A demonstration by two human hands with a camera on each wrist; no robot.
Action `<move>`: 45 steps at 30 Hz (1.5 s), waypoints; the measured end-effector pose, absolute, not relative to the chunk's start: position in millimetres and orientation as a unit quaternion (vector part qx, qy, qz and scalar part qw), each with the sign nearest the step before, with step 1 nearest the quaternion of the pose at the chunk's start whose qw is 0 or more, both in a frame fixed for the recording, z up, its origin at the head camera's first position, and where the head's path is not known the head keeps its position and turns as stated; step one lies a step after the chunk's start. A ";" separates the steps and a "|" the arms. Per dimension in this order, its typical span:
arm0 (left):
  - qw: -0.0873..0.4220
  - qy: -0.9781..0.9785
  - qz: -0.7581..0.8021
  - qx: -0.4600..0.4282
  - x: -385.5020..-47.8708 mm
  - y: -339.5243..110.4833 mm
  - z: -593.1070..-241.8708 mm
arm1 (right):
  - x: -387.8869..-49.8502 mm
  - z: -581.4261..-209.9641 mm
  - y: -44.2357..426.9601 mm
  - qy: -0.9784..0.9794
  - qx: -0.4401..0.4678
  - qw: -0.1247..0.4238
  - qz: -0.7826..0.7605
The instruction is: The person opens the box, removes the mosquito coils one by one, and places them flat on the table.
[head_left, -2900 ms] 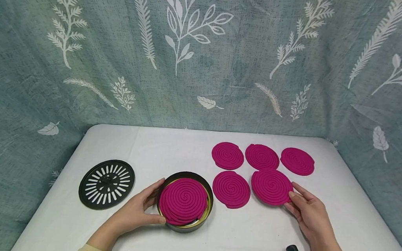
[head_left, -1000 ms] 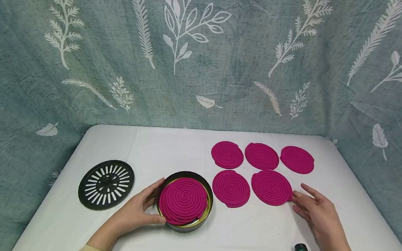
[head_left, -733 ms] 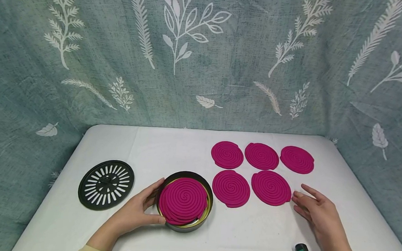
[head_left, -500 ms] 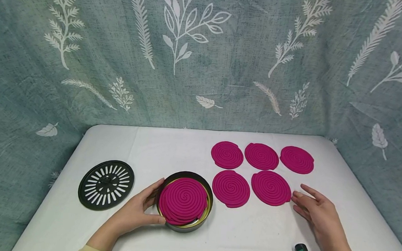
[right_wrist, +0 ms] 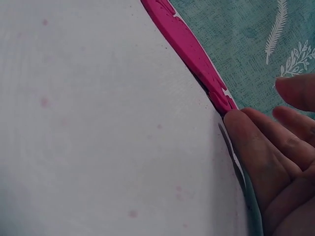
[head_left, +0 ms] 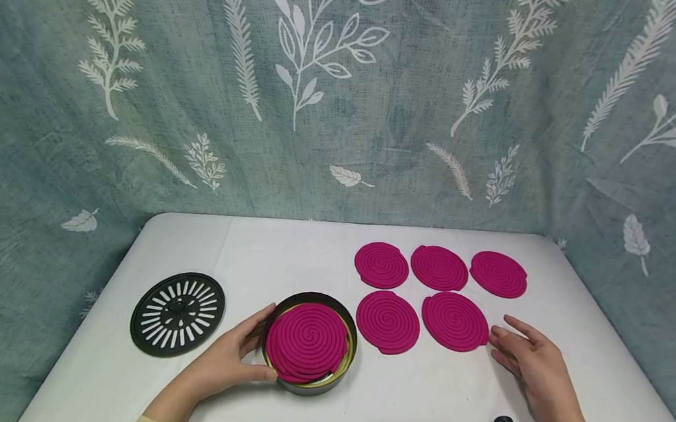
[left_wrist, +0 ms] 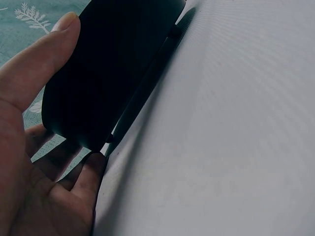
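My left hand [head_left: 224,364] grips the round dark tin [head_left: 315,389] from its left side, thumb at the near edge and fingers behind. In the left wrist view, the tin's dark wall [left_wrist: 108,64] lies between thumb and fingers. Inside the tin sit stacked magenta spiral discs [head_left: 307,341]. My right hand [head_left: 540,372] lies by the right edge of a flat magenta spiral disc [head_left: 456,321], fingers loosely extended. A fingertip meets the disc's edge [right_wrist: 197,59] in the right wrist view; nothing is gripped.
Left of the tin lies a black slotted lid [head_left: 177,315]. Another spiral disc [head_left: 387,322] lies just right of the tin. Behind are three more discs, at left [head_left: 381,265], middle [head_left: 439,268] and right [head_left: 498,274]. A patterned curtain [head_left: 346,106] stands behind the white table [head_left: 275,249].
Since the earliest frame, my right hand has let go of the near right disc, which was slightly raised and now lies flat, and has shifted right. My left hand keeps its hold on the tin.
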State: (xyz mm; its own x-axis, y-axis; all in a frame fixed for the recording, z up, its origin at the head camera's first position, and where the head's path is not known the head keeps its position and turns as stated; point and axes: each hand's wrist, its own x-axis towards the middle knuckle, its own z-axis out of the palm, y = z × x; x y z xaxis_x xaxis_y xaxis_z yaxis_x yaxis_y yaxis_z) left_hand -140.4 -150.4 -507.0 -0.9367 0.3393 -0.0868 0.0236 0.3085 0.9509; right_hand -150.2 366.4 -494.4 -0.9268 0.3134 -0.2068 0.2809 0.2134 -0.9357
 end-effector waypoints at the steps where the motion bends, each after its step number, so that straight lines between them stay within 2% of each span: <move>1: 0.137 0.797 0.577 0.114 -140.3 -150.3 -507.0 | -150.3 -494.5 366.5 -0.779 -0.192 0.015 0.597; 20: 0.132 0.799 0.575 0.113 -142.1 -150.6 -509.4 | -149.2 -484.9 365.3 -0.761 -0.202 0.045 0.615; 38: 0.128 0.795 0.580 0.122 -141.8 -149.8 -510.1 | -150.7 -464.7 344.2 -0.788 -0.044 0.019 0.613; 45: 0.126 0.797 0.579 0.118 -141.9 -150.8 -510.5 | -159.5 -452.3 321.2 -0.811 -0.005 -0.023 0.584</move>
